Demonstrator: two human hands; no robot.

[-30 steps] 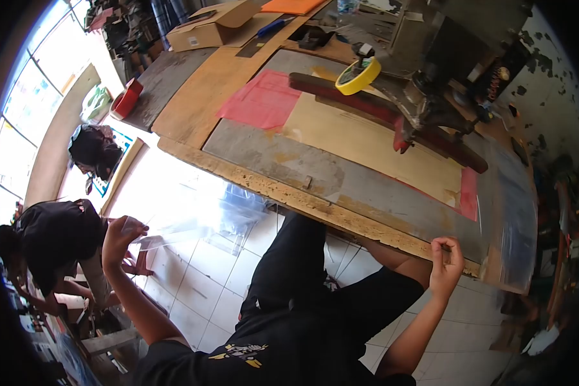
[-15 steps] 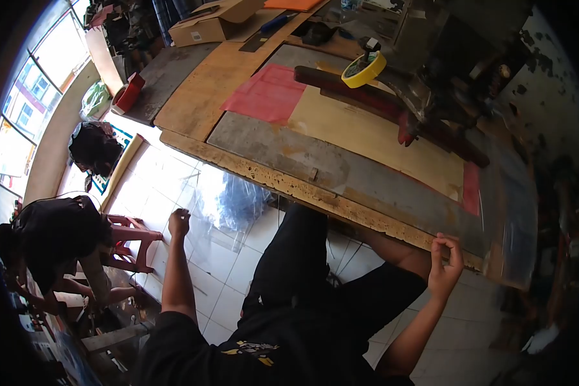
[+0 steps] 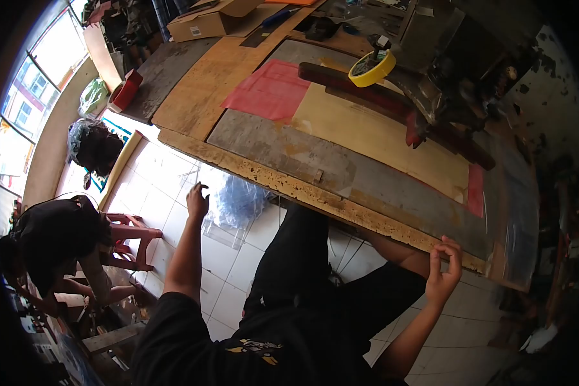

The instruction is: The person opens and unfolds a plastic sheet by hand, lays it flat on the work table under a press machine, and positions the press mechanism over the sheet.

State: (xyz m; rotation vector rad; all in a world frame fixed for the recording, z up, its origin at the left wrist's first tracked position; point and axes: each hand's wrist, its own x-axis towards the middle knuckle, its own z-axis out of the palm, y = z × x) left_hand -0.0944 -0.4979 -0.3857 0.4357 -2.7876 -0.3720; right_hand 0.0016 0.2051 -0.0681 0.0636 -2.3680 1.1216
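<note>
My left hand (image 3: 198,201) is over the floor, left of the table's front edge, fingers apart and nothing in them. Beyond it, a heap of clear plastic (image 3: 237,198) lies on the tiles. At the right end of the wooden table edge (image 3: 302,190), my right hand (image 3: 445,265) has its fingers curled together; whether anything is between them cannot be made out. On the grey tabletop lie a red sheet (image 3: 267,90) and a cream sheet (image 3: 373,135). Above them is a dark red bar (image 3: 360,93) with a yellow tape roll (image 3: 372,69).
A co-worker in black (image 3: 61,238) bends down at the left, near a red stool (image 3: 132,241). Red tape (image 3: 126,90) and a cardboard box (image 3: 206,26) sit toward the table's far left. Clear plastic sheets (image 3: 518,219) hang over the right end.
The clear plastic that my left hand held is out of it. That hand has moved right, toward the table, and its fingers have opened. My right hand has stayed nearly still.
</note>
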